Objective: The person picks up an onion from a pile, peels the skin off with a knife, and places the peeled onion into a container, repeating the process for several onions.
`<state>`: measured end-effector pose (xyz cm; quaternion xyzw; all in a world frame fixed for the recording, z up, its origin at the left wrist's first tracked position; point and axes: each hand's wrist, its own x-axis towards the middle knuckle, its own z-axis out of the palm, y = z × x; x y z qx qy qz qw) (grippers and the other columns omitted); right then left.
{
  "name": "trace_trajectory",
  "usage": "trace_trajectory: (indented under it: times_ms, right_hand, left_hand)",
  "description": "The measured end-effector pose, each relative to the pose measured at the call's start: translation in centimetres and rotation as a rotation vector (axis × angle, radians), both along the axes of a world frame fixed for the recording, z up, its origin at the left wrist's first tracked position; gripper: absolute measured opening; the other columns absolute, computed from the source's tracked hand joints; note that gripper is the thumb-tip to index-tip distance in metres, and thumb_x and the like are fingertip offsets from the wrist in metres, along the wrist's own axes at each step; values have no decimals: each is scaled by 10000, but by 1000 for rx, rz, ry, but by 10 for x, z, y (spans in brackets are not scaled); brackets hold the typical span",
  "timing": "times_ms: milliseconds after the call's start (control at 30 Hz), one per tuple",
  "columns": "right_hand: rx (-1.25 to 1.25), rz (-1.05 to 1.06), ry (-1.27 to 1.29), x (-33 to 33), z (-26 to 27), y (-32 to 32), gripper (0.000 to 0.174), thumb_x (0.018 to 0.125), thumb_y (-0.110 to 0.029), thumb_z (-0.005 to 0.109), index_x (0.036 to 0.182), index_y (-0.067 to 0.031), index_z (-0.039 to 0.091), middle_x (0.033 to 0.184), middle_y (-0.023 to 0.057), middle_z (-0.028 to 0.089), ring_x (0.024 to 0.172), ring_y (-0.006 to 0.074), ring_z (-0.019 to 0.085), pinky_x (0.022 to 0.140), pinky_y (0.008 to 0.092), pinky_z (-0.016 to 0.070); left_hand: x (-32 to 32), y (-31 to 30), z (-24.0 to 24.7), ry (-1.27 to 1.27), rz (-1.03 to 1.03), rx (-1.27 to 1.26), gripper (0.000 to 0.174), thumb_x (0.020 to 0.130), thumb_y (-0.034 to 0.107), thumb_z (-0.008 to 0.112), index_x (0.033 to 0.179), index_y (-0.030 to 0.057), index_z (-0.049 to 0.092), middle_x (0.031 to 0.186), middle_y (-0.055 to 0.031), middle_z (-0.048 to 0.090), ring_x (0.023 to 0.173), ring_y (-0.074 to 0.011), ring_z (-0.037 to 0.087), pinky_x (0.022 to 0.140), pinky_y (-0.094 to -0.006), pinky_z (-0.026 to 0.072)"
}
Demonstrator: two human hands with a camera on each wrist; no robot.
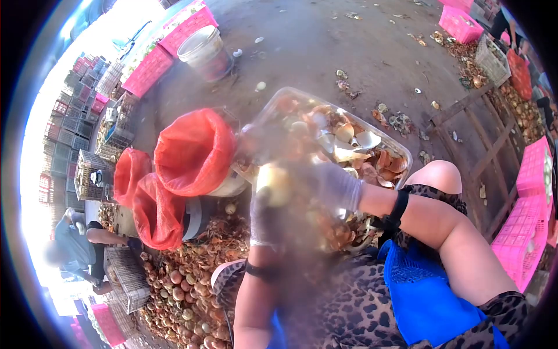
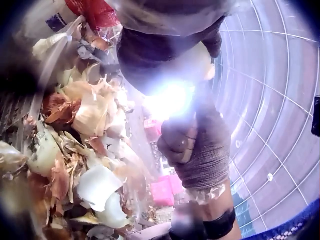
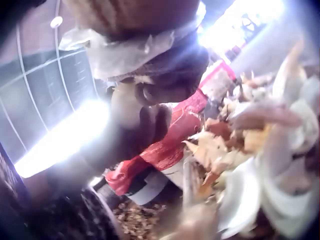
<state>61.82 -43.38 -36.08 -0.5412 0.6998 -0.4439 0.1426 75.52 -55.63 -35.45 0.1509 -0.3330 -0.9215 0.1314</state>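
A pale peeled onion (image 1: 273, 181) is gripped in my gloved left hand (image 1: 260, 218), above my lap. In the left wrist view, the left hand (image 2: 157, 57) curls round the onion (image 2: 199, 64). My gloved right hand (image 1: 336, 185) is close beside it, blurred in the head view. The left wrist view shows the right hand (image 2: 197, 145) with curled fingers, glare hiding what lies at their tips. Seen from the right wrist, the right hand (image 3: 167, 75) meets the onion's (image 3: 126, 105) upper side; whether it grips anything cannot be told.
A clear crate (image 1: 407, 156) of onion skins stands in front of the knees. Red mesh bags (image 1: 218, 139) in buckets are to the left, above loose onions (image 1: 180, 291). Pink crates (image 1: 517, 232) line the right edge; a white bucket (image 1: 208, 58) and another person (image 1: 78, 247) are farther off.
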Motion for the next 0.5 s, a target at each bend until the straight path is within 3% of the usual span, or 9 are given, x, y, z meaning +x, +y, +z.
trace_trajectory:
  times_ms: [33,100,167,200,267,400,467,500]
  right_hand:
    - [13,-10,-71,-4,-2,-2,440,851,-196,599,1273,-88,543,916,109,624,801,248,600,749,345,463]
    - [206,-13,-458,-19,29,4,488,889,-290,564,1333,-109,474,873,57,628,740,184,613,670,298,492]
    - [159,-25,-664,-18,36,1,498,878,-275,564,1338,-111,470,935,72,620,794,195,608,729,308,469]
    - [16,-32,-676,-12,34,-1,487,847,-213,581,1314,-103,501,1018,112,611,878,239,595,828,341,431]
    - [-97,-1,-512,-6,27,-2,494,826,-158,589,1311,-104,511,1086,152,608,944,278,590,918,367,403]
    - [-3,80,179,-2,8,10,547,862,-182,554,1392,-138,426,1029,146,637,872,261,618,880,335,444]
    - [59,103,222,0,11,11,555,873,-180,546,1410,-144,409,992,142,649,835,262,626,857,328,462]
    - [93,102,92,0,18,9,548,876,-171,546,1407,-141,414,970,139,655,815,267,629,844,330,470]
  left_hand:
    - [2,1,0,-13,10,26,740,732,452,681,1283,38,412,1120,-174,560,961,-305,600,498,-448,577]
    - [1,12,23,26,6,41,745,724,464,682,1276,37,420,1095,-174,573,935,-310,612,482,-457,572]
    - [2,12,31,10,11,57,762,710,482,688,1270,36,427,1078,-170,576,913,-305,619,471,-454,570]
    - [2,8,30,-27,24,65,775,700,494,692,1266,36,429,1074,-165,573,905,-299,621,467,-447,570]
    - [2,2,25,-65,41,-33,800,678,512,705,1260,35,432,1060,-152,566,886,-283,621,459,-434,573]
    - [-6,1,22,-78,58,-357,825,644,521,733,1241,30,442,1035,-122,547,848,-248,609,431,-402,568]
    - [-1,4,17,-160,171,-410,821,640,498,747,1236,21,445,1046,-118,542,852,-233,603,481,-383,571]
    - [0,2,12,-158,185,-426,825,639,491,748,1242,20,441,1052,-121,542,864,-238,604,518,-382,572]
